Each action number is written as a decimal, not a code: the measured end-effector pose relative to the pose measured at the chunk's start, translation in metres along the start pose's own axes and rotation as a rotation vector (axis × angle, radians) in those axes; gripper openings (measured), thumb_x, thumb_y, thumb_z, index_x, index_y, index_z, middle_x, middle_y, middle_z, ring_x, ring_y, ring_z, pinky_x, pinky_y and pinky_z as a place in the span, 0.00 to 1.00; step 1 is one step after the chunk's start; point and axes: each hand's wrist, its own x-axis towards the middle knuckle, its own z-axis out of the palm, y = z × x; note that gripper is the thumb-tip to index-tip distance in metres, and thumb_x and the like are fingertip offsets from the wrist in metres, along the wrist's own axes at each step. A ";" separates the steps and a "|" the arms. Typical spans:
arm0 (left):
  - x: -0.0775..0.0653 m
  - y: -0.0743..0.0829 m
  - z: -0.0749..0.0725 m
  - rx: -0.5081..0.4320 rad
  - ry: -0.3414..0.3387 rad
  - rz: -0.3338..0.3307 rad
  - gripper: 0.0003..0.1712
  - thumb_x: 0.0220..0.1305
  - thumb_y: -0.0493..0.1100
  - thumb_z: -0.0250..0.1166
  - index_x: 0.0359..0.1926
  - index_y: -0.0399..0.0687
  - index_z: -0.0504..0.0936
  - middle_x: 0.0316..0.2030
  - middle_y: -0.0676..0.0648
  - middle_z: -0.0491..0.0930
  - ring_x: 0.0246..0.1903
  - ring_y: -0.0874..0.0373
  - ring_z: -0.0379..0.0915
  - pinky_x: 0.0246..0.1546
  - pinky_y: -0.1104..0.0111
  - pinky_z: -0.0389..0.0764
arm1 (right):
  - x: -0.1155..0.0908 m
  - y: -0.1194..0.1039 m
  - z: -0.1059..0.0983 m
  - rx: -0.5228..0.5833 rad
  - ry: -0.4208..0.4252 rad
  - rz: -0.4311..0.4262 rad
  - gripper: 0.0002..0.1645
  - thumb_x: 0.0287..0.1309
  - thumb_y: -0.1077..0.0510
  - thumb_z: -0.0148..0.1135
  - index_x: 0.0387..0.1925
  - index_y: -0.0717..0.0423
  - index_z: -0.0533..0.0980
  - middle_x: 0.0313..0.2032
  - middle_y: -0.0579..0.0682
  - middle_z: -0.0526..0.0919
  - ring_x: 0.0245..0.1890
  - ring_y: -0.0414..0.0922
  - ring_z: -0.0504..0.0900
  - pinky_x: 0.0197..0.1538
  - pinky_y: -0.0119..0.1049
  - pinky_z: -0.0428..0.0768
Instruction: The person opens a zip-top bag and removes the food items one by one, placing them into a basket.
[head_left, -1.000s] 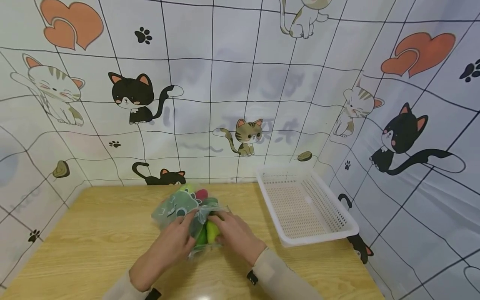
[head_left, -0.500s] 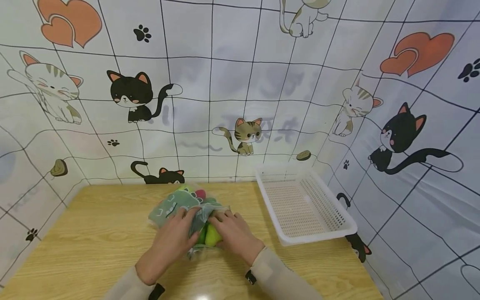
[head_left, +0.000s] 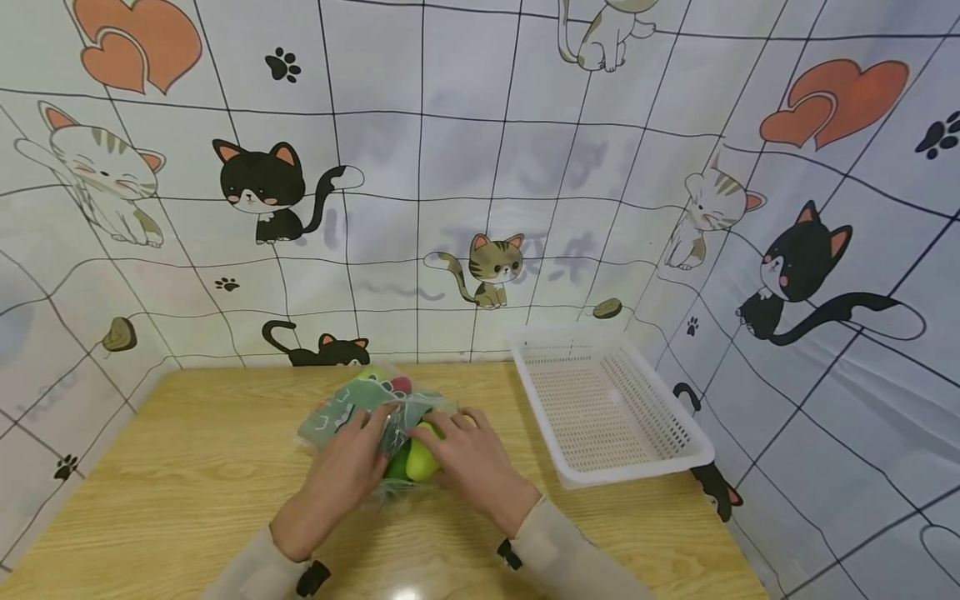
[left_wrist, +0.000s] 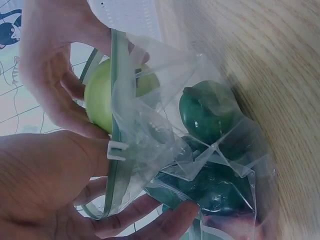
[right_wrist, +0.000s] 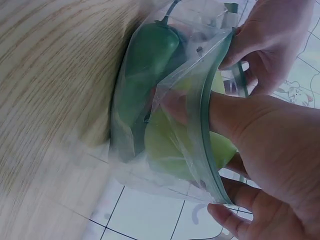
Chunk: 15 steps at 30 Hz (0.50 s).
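Observation:
A clear zip bag (head_left: 393, 408) with a green dinosaur print lies on the table, its open mouth facing me. My left hand (head_left: 337, 471) grips the bag's rim; in the left wrist view its thumb is beside the white slider (left_wrist: 117, 150). My right hand (head_left: 480, 471) reaches into the mouth, holding a yellow-green, pear-shaped fruit (head_left: 422, 454) between thumb and fingers. Beside that fruit, a dark green pepper (right_wrist: 150, 55) with a stem shows through the plastic. Deeper in the bag are more dark green pieces (left_wrist: 215, 187) and a red one (head_left: 401, 385), their kinds unclear.
To the right on the wooden table (head_left: 187, 467) stands a white perforated plastic basket (head_left: 558, 467). Behind and at both sides hangs a cat-printed cloth (head_left: 420, 167).
My right hand's fingers have shifted around the yellow-green fruit, which now shows more fully at the bag's mouth. My left hand stays at the rim. The basket stays put.

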 end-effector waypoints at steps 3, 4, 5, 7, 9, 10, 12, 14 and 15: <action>0.000 0.000 0.000 -0.001 0.005 0.003 0.42 0.65 0.29 0.81 0.79 0.46 0.80 0.48 0.37 0.86 0.33 0.54 0.81 0.30 0.60 0.85 | -0.002 0.001 -0.004 0.010 0.008 -0.010 0.49 0.58 0.38 0.92 0.78 0.34 0.80 0.73 0.45 0.86 0.67 0.47 0.91 0.79 0.52 0.82; 0.000 0.000 0.001 -0.003 0.008 0.003 0.43 0.65 0.29 0.81 0.79 0.46 0.80 0.48 0.37 0.87 0.33 0.54 0.81 0.30 0.60 0.85 | -0.003 0.001 -0.005 0.008 0.017 -0.012 0.50 0.57 0.38 0.93 0.78 0.35 0.80 0.73 0.45 0.86 0.67 0.47 0.91 0.79 0.52 0.82; 0.000 0.000 0.001 -0.003 0.007 0.003 0.42 0.65 0.29 0.81 0.79 0.46 0.80 0.48 0.38 0.87 0.33 0.54 0.81 0.30 0.60 0.85 | -0.004 0.001 -0.006 0.003 0.029 -0.014 0.50 0.56 0.38 0.93 0.78 0.35 0.80 0.73 0.45 0.86 0.67 0.47 0.90 0.80 0.52 0.82; 0.000 0.000 0.001 -0.002 0.005 0.003 0.43 0.64 0.29 0.81 0.79 0.46 0.80 0.48 0.38 0.87 0.34 0.55 0.80 0.30 0.61 0.85 | -0.006 0.001 -0.008 -0.008 0.059 -0.015 0.50 0.54 0.39 0.95 0.77 0.35 0.81 0.72 0.45 0.86 0.68 0.46 0.91 0.80 0.52 0.82; 0.000 0.000 0.001 -0.004 0.002 0.002 0.43 0.64 0.29 0.81 0.79 0.46 0.80 0.48 0.38 0.87 0.34 0.55 0.79 0.30 0.62 0.84 | -0.007 0.003 -0.010 -0.018 0.096 -0.015 0.49 0.53 0.42 0.96 0.75 0.36 0.82 0.71 0.45 0.87 0.66 0.47 0.91 0.79 0.51 0.83; 0.000 0.001 0.001 -0.006 -0.001 0.002 0.43 0.64 0.29 0.81 0.79 0.46 0.81 0.48 0.38 0.87 0.34 0.56 0.79 0.30 0.62 0.84 | -0.007 0.003 -0.010 -0.020 0.114 -0.015 0.49 0.52 0.43 0.97 0.74 0.36 0.83 0.71 0.45 0.87 0.66 0.47 0.92 0.78 0.51 0.84; -0.001 0.001 0.000 -0.008 -0.006 0.000 0.43 0.64 0.29 0.81 0.79 0.46 0.80 0.49 0.38 0.87 0.34 0.56 0.79 0.31 0.62 0.84 | -0.007 0.005 -0.011 -0.016 0.143 -0.013 0.48 0.52 0.46 0.97 0.73 0.37 0.83 0.71 0.46 0.87 0.65 0.48 0.92 0.77 0.50 0.85; -0.001 0.001 -0.001 -0.010 -0.008 -0.002 0.43 0.65 0.29 0.81 0.79 0.46 0.80 0.49 0.38 0.87 0.35 0.56 0.79 0.31 0.62 0.85 | -0.006 0.006 -0.012 -0.005 0.166 -0.015 0.48 0.51 0.48 0.98 0.73 0.38 0.83 0.70 0.47 0.87 0.63 0.48 0.92 0.75 0.49 0.87; -0.001 0.001 -0.001 -0.011 -0.009 -0.003 0.43 0.65 0.29 0.81 0.79 0.46 0.80 0.49 0.38 0.87 0.35 0.56 0.79 0.32 0.61 0.85 | -0.006 0.006 -0.012 0.001 0.178 -0.016 0.49 0.50 0.48 0.98 0.72 0.38 0.83 0.71 0.47 0.87 0.62 0.48 0.92 0.73 0.48 0.88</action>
